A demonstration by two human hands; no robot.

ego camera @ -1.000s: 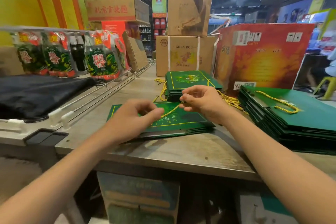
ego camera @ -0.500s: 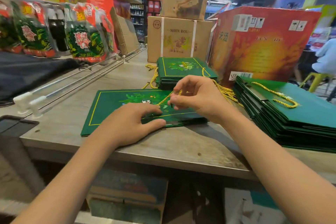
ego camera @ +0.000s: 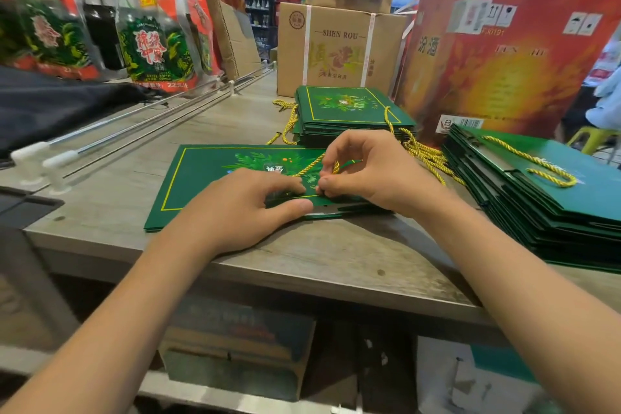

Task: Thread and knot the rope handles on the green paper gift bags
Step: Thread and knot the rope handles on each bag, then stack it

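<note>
Left hand (ego camera: 242,208) lowered flat onto glossy bag (ego camera: 201,178) | right hand (ego camera: 373,171) pinches twisted rope (ego camera: 311,166)

We have a single wide-angle view, worn on the head and looking forward and down. It sits close above the left hand (ego camera: 248,208) and right hand (ego camera: 373,171), both forearms reaching in from the lower edge; beyond them the tabletop (ego camera: 336,255) runs away from us.

The green paper bag (ego camera: 208,175) has a smooth, slightly glossy face; the rope (ego camera: 311,166) is twisted yellow cord; the bench (ego camera: 336,259) is matt grey wood.
</note>
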